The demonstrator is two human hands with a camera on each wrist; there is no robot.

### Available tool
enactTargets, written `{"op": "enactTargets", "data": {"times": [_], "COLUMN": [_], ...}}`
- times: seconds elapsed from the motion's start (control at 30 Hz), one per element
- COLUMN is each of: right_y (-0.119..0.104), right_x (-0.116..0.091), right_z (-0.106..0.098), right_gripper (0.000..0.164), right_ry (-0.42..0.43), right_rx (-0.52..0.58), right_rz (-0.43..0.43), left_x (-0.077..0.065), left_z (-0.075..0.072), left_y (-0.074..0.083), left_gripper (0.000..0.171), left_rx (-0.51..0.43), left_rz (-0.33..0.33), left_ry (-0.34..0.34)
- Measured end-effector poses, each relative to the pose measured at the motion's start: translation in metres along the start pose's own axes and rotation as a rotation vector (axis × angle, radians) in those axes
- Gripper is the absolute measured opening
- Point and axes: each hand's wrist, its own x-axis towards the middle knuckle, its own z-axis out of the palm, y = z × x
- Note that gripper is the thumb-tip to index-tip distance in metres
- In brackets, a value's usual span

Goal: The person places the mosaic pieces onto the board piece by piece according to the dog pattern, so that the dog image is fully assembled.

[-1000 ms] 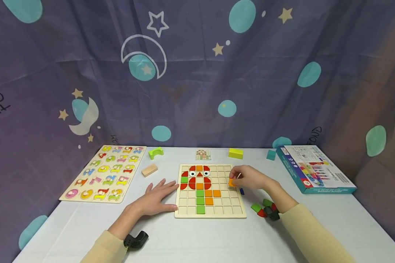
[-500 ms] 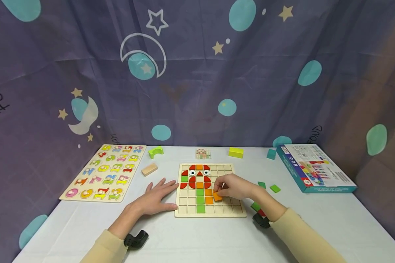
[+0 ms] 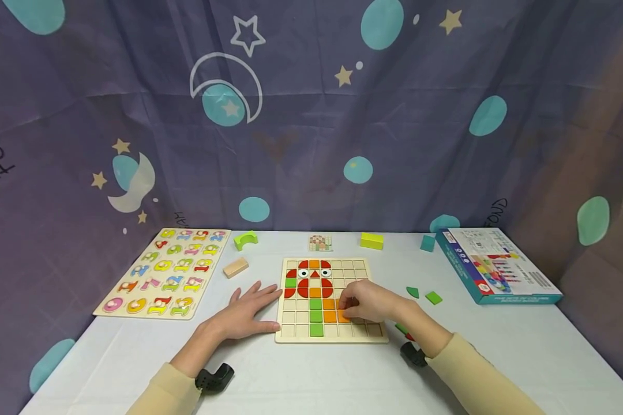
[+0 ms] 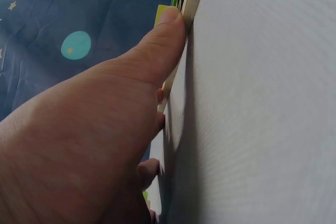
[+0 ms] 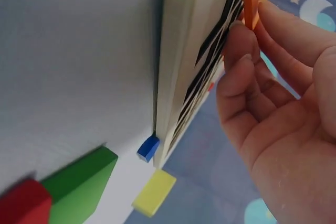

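Right hand (image 3: 371, 301) pinches an orange square tile (image 3: 342, 319) at the grid board (image 3: 332, 340), beside seated orange tiles (image 3: 329, 316). Left hand (image 3: 244, 316), fingers extended, touches the board's edge. Tile presumably light, rigid, smooth; best gripped by opposite edges.

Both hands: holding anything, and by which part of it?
Right hand pinches an orange tile by the edge nearest the hand; left hand holds nothing, just touches the board.

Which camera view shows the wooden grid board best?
The head view: most of the grid board shows from above, the right hand covering part. The left wrist view shows mainly its edge; the right wrist view, its edge and a steeply slanted top.
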Motion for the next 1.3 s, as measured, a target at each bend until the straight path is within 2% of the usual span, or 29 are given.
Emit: {"op": "enactTargets", "data": {"times": [0.2,0.43,0.6,0.8,1.0,1.17,1.3], "right_y": [0.005,0.021,0.039,0.061,0.084,0.095,0.099], "right_x": [-0.007,-0.023,-0.036,-0.052,-0.074,-0.09,-0.093], "right_z": [-0.009,-0.03,-0.04,-0.045,-0.054,-0.06,-0.06], "right_gripper": [0.004,0.012,0.017,0.018,0.021,0.02,0.02], "right_ry": [0.029,0.091,0.145,0.19,0.2,0.194,0.184], "right_rx": [0.041,0.156,0.155,0.149,0.132,0.141,0.136], "right_rz": [0.049,0.124,0.161,0.259,0.364,0.382,0.382], "left_x": [0.0,0.001,0.0,0.0,0.001,0.001,0.001], "left_z": [0.001,0.001,0.001,0.002,0.003,0.002,0.001], "left_y": [0.001,0.001,0.0,-0.001,0.0,0.0,0.0], "left_gripper": [0.083,0.083,0.083,0.083,0.084,0.084,0.083], "left_rx": [-0.007,-0.003,0.009,0.005,0.005,0.006,0.007], "left_rz": [0.003,0.004,0.0,0.003,0.008,0.005,-0.003], "left_ry": [-0.001,0.0,0.005,0.006,-0.002,0.0,0.004]}}
